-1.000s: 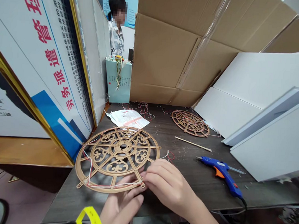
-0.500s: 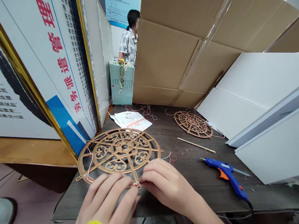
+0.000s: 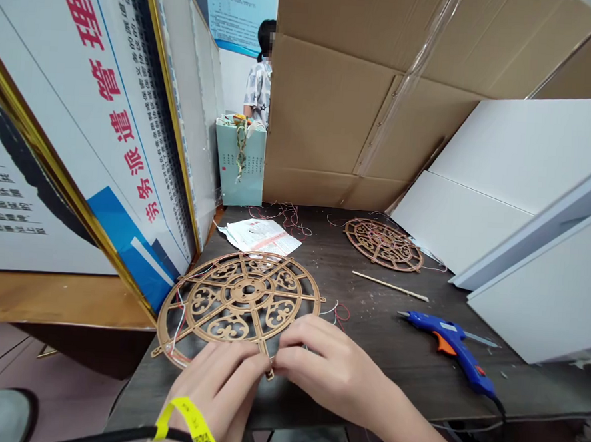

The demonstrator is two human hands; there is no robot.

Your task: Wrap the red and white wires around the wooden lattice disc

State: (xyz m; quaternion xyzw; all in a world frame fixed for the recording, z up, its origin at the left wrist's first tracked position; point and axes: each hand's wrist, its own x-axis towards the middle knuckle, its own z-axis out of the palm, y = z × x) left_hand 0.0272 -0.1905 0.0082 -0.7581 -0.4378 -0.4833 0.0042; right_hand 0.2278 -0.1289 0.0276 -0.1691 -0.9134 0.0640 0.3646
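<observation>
A round openwork wooden disc [image 3: 248, 289] lies on the dark table, its near edge between my two hands. Red and white wires [image 3: 179, 320] run along its left side. My left hand [image 3: 220, 383], with a yellow band at the wrist, has its fingers bent together at the disc's near rim. Close against it, my right hand [image 3: 327, 363] pinches at the same spot by a small tab on the rim. What the fingertips hold is hidden.
A blue glue gun [image 3: 451, 340] lies at the right, a thin stick [image 3: 390, 286] behind it. Farther back are a second wooden disc [image 3: 384, 244], printed papers [image 3: 259, 237] and loose wires. Cardboard [image 3: 332, 110], white panels [image 3: 489, 166] and a person [image 3: 258, 85] stand beyond.
My left hand has shifted slightly, its fingertips now closer to my right hand, and more of the yellow band shows. The person at the back has moved partly behind the cardboard.
</observation>
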